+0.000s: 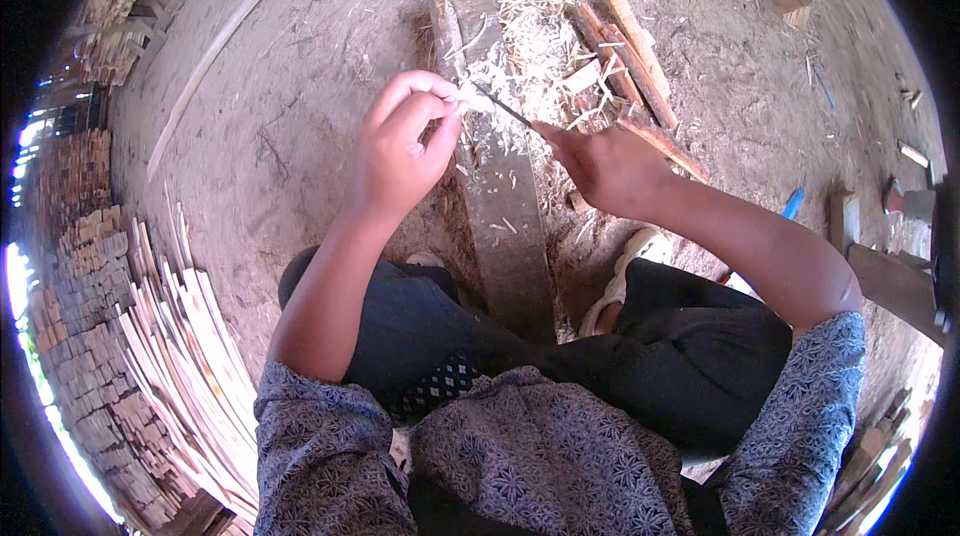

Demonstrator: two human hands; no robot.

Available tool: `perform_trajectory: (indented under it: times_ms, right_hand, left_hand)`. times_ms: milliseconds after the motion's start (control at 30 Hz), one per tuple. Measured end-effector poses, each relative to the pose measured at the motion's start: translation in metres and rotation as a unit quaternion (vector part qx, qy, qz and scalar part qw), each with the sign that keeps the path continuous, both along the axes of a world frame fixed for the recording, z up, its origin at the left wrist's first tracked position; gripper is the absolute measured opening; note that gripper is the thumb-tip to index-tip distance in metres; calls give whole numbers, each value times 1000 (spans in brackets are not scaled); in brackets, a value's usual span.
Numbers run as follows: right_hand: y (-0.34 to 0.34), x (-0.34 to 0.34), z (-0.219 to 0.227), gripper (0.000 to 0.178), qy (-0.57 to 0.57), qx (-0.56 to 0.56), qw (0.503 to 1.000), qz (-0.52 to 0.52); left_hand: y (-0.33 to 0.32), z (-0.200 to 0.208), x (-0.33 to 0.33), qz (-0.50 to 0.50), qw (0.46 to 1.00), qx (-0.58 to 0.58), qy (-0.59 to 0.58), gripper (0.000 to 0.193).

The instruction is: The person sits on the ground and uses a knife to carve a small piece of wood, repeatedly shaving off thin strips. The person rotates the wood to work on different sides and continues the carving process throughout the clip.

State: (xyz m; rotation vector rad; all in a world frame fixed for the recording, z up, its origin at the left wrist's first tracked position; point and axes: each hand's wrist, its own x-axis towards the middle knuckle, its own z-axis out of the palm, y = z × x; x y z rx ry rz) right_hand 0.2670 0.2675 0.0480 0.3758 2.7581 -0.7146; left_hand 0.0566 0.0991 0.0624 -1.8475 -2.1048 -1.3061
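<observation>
My left hand [408, 141] is closed in a pinch on a small pale piece of wood [474, 100]. From the right, my right hand [612, 168] grips a knife with a thin dark blade [508, 112], its handle hidden in the fist. The blade points up and to the left, and its tip meets or nearly meets the pale piece; glare hides the exact contact. Both hands hover over a long worn wooden plank [500, 211] that runs between my legs. Pale curled shavings [540, 46] are heaped on the plank's far part and beside it.
Several reddish-brown wood sticks [625, 61] lie right of the shavings. A stack of long pale strips [195, 346] stands at the left, beside piled wood pieces [85, 336]. A long thin pole [225, 31] lies on the dirt floor. Boards [890, 281] stand at the right edge.
</observation>
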Motion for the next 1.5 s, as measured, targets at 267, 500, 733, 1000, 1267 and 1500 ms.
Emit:
perform_trajectory:
  times_ms: [267,500,733,1000,1267,1500]
  right_hand:
    - [-10,-4,18,57,163,-117,977,-73]
    - [-6,-6,31,56,313,-186,926,-95]
    - [10,-6,-15,52,50,-71,995,-49]
    - [-7,-12,16,56,341,-209,912,-94]
    - [-3,-19,18,53,166,-90,980,-65]
    - [5,-24,3,54,-106,20,994,0]
  left_hand:
    - [7,2,-5,30,999,14,33,15]
    - [6,-1,-5,25,999,31,24,17]
    - [6,-5,-9,21,998,45,33,18]
    - [7,-13,-18,73,997,31,-14,22]
    - [6,-14,-19,63,997,34,26,23]
    - [6,-12,-14,47,997,41,37,24]
